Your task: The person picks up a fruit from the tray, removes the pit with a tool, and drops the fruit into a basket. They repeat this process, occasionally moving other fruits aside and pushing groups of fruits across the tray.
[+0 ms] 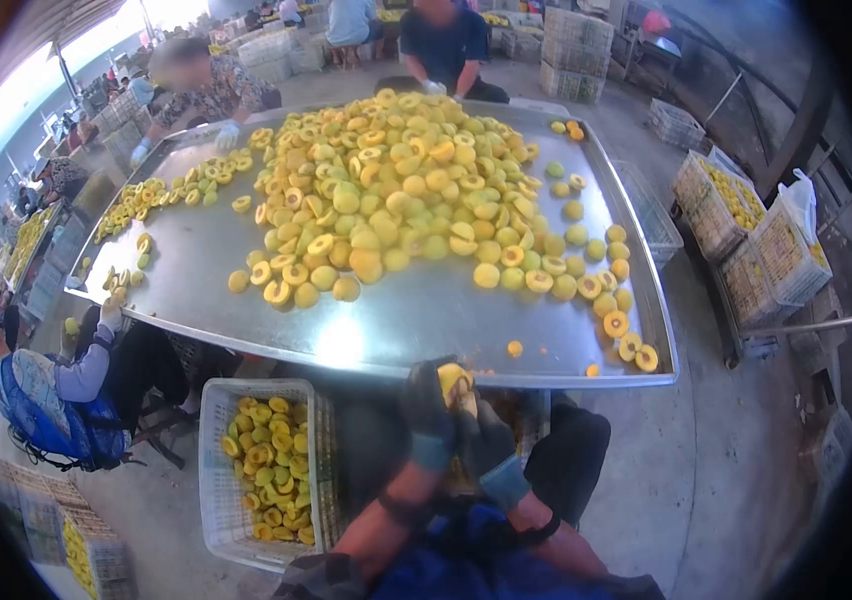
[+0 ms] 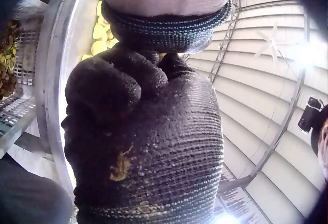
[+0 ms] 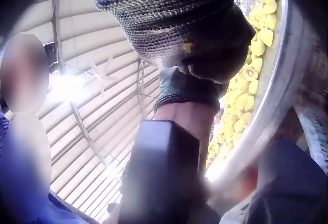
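Note:
Both hands wear dark knitted gloves and meet at the table's near edge in the head view. My left hand point(image 1: 428, 410) grips a yellow peach point(image 1: 454, 379) from the left, its fingers pointing up along the fruit. From the right, my right hand point(image 1: 489, 445) holds the lower side of the same peach. The gloves hide much of the fruit. In both wrist views the gloved hands are close together with curled fingers, and the peach is hidden. Ahead of them, a large heap of peaches point(image 1: 386, 190), many cut in half, covers the metal table point(image 1: 396, 325).
A white crate point(image 1: 208, 470) of peach halves stands at my left, below the table edge. Loose halves point(image 1: 616, 323) line the table's right side. A seated person point(image 1: 66, 385) is at the left, and others work across the table. More crates point(image 1: 761, 260) stand at the right.

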